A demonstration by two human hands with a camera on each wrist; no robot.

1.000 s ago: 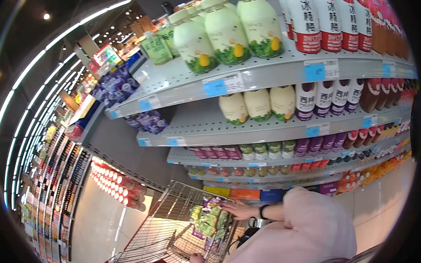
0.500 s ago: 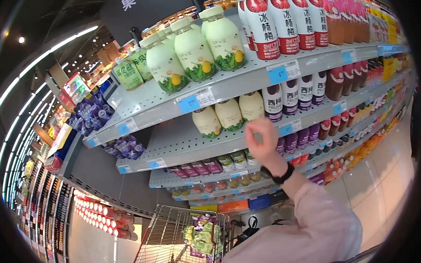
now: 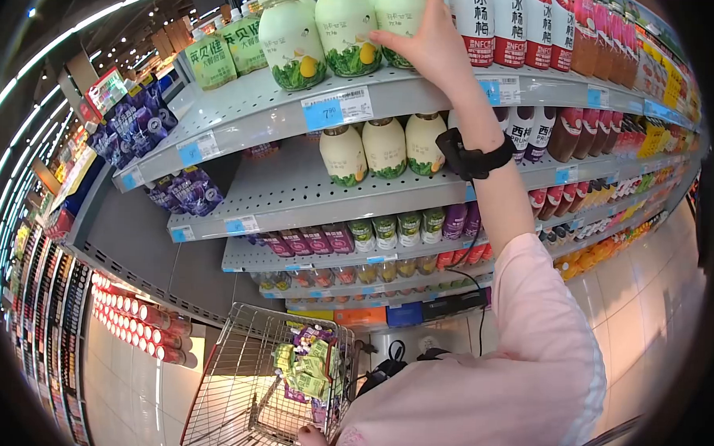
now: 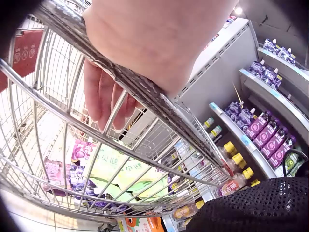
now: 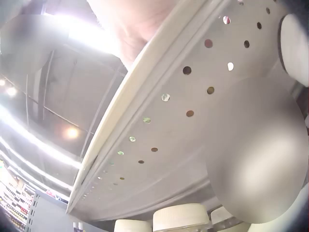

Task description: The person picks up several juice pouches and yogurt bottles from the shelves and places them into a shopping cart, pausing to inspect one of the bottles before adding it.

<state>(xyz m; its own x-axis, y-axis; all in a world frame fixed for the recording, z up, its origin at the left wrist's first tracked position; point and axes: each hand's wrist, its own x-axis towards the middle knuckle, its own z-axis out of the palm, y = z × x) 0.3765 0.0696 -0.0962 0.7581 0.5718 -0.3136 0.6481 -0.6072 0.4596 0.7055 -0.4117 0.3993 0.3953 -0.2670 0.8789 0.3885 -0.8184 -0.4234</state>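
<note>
On the top shelf stand pale green bottles (image 3: 292, 44) printed with leaves and a yellow fruit. My right hand (image 3: 438, 49) is raised to the rightmost green bottle (image 3: 394, 16), thumb spread across its front and a finger extended upward to the frame's edge. The right wrist view has part of that hand above the shelf edge (image 5: 130, 77). My left hand (image 4: 140, 43) rests over the shopping cart's rail (image 4: 149, 94), fingers hanging loosely beyond it. Inside the shopping cart (image 3: 230, 368) lie light-green pouches (image 3: 309, 367) and purple packs (image 3: 315, 335).
White-and-red bottles (image 3: 509, 32) stand right of the green ones. Cream bottles (image 3: 385, 152) fill part of the shelf below. Green pouches (image 3: 213, 65) and purple pouches (image 3: 136, 121) are at the left. Stacked red-and-white packages (image 3: 133, 317) lie beyond the cart.
My right hand has risen from beside the cart, past the second shelf, to the green bottle on the top shelf. The bottles stay in place on their shelves.
</note>
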